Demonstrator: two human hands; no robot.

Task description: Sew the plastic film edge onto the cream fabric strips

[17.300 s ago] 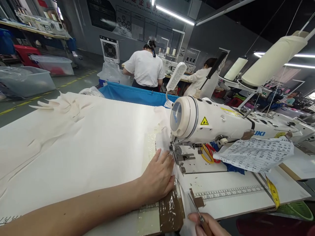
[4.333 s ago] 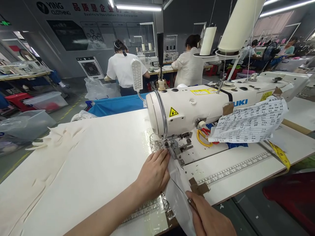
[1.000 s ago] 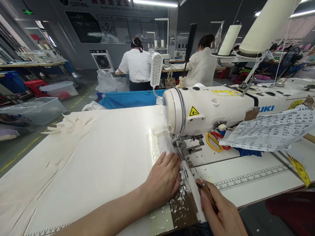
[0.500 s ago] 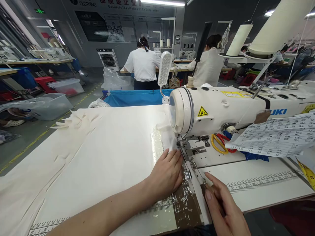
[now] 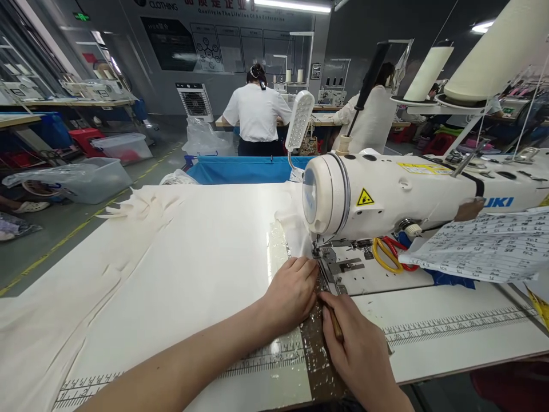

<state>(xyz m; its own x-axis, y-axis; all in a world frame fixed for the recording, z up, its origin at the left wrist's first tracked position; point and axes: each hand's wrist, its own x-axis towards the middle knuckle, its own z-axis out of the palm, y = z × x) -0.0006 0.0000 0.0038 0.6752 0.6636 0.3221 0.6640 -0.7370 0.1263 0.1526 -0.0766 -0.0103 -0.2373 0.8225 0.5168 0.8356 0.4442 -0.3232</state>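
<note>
My left hand [image 5: 291,294] rests on the machine bed left of the needle area, fingers bent and pressed together on the near end of a white fabric piece [image 5: 294,232]. My right hand [image 5: 358,340] is closed around a slim tool with a brown handle [image 5: 337,326]. Its tip is hidden close to the left fingertips. Just beyond both hands are the presser foot and needle area of a white sewing machine [image 5: 386,194]. How the fabric lies under the left fingers is hidden.
Scissors with yellow and red handles [image 5: 386,254] lie beside handwritten paper [image 5: 484,243]. Cream fabric [image 5: 128,246] spreads along the table's left side. A blue cloth bin [image 5: 244,170] stands behind the table. Thread cones [image 5: 429,74] rise at right. Two people [image 5: 257,114] sit farther back.
My right hand has moved left and forward with the brown-handled tool, up beside my left hand. My left fingers, flatter before, are now more bent. The view has shifted slightly.
</note>
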